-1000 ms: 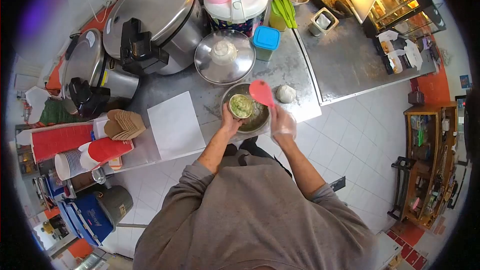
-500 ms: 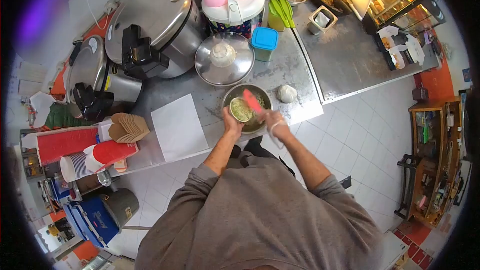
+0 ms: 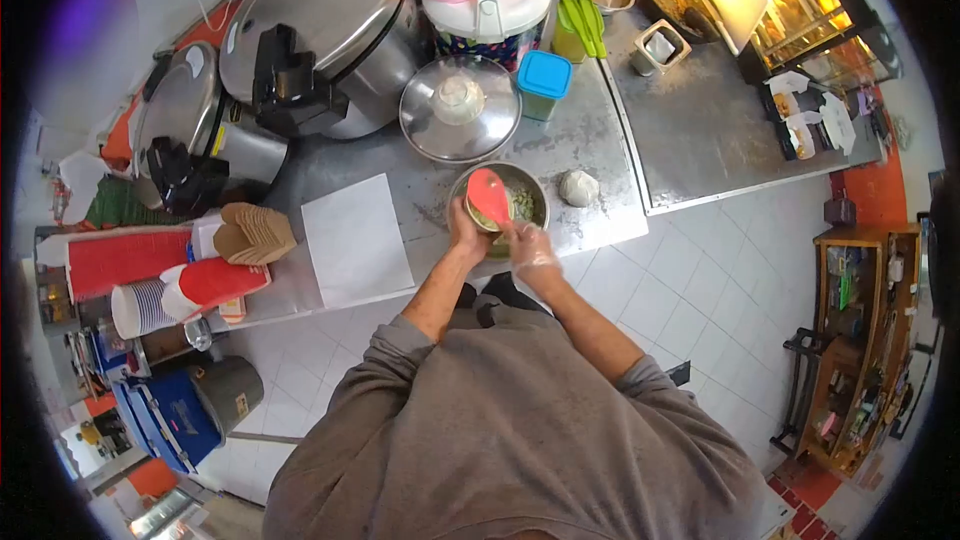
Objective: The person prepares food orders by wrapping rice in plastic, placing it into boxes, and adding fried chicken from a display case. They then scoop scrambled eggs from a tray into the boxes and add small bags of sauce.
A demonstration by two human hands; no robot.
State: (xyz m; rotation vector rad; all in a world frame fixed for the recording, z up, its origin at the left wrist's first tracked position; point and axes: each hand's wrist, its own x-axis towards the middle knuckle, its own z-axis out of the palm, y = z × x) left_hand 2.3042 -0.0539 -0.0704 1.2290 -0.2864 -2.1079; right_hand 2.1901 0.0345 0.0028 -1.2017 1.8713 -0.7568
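Observation:
My left hand (image 3: 468, 232) is wrapped round a small round cup (image 3: 480, 221) at the left inside of a metal bowl (image 3: 540, 212). In my right hand (image 3: 532, 248), which wears a clear plastic glove, is the handle of a red spoon (image 3: 487, 194). The spoon's head lies over the cup and hides most of it. Chopped green food (image 3: 523, 205) shows in the bowl. Just right of the bowl sits a pale wrapped ball (image 3: 578, 188). Behind the bowl is a round metal lid (image 3: 459, 110).
A white sheet (image 3: 357, 240) lies left of the bowl. Large pressure cookers (image 3: 310, 10) stand at the back left, with stacked cardboard trays (image 3: 255, 233) and paper cups (image 3: 142, 310) below them. A blue-lidded container (image 3: 545, 80) stands behind the lid's right edge.
The red spoon has moved left from over the bowl's middle to over the small cup. My right hand has shifted slightly down and left. The view has shifted a little.

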